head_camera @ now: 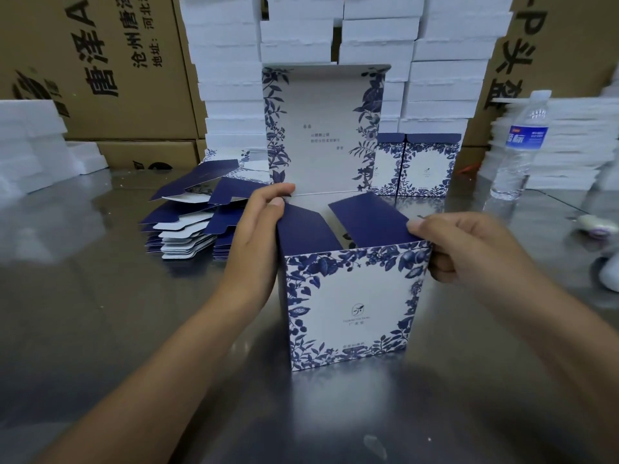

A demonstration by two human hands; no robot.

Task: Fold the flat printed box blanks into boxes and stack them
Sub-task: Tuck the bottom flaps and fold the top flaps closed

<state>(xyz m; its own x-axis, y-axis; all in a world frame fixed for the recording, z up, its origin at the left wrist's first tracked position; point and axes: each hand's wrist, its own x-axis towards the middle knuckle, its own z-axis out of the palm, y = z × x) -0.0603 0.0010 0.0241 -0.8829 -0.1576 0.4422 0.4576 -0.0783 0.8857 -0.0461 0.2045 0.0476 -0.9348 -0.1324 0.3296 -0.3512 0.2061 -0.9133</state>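
A white box with blue floral print (348,306) stands upright on the steel table in front of me, its tall lid panel (323,128) raised at the back. My left hand (259,236) grips the box's left top corner, thumb on the dark blue left flap. My right hand (469,249) holds the right top corner, its thumb pressing the dark blue right flap inward. A stack of flat blue and white blanks (197,216) lies to the left. Two folded boxes (417,165) stand side by side behind.
Tall stacks of white foam trays (368,35) rise at the back, with brown cartons (100,68) on both sides. A water bottle (522,145) stands at the right near paper stacks. More white foam (30,145) lies at the far left.
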